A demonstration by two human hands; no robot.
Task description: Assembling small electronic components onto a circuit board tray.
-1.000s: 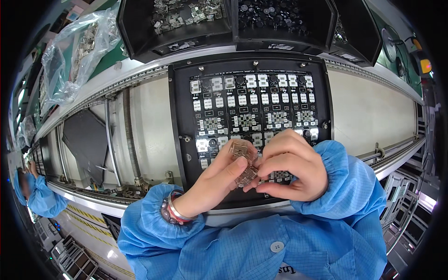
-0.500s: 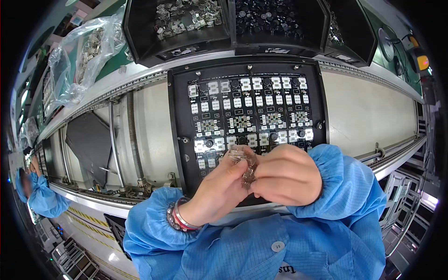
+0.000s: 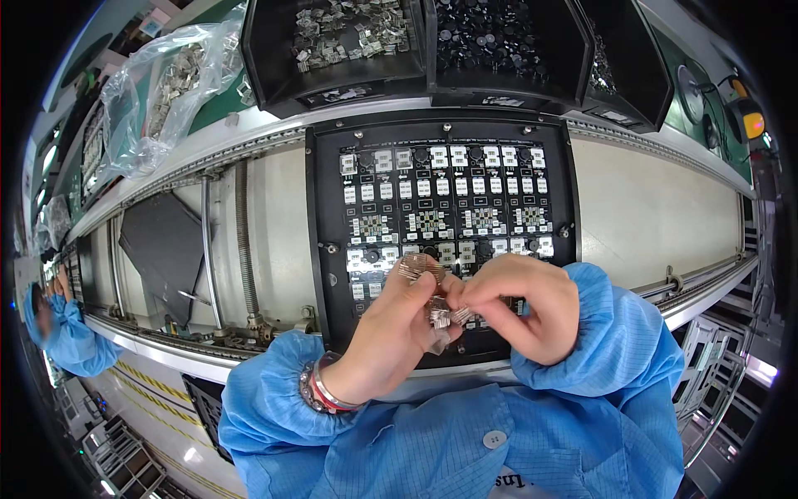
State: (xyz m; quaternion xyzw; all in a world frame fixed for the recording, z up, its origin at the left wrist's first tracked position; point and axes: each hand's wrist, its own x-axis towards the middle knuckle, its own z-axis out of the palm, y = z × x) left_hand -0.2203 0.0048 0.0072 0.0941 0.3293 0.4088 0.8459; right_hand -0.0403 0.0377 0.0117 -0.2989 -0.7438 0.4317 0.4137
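My left hand (image 3: 384,328), with bracelets at its wrist, is closed around a bunch of small silvery metal connectors (image 3: 438,311); some stick up between thumb and fingers. The thumb and forefinger of my right hand (image 3: 532,309) pinch at the edge of this bunch, fingertips touching a metal piece. Under and beyond both hands lies a black circuit board panel (image 3: 424,195), set in a black carrier frame (image 3: 317,195). White connectors and small chips sit on it in rows. My hands hide part of the panel's near rows.
Beyond the carrier stand a black bin of silvery metal pieces (image 3: 357,37), a black bin of dark round parts (image 3: 486,37) and another bin (image 3: 636,62). A clear plastic bag (image 3: 170,83) lies far left. Rails (image 3: 243,241) flank the carrier. Another person (image 3: 71,333) is at the left.
My right hand's fingers have opened out from a tighter curl into a pinch at the bunch. My left hand has turned slightly, showing more metal pieces. The view has shifted a little.
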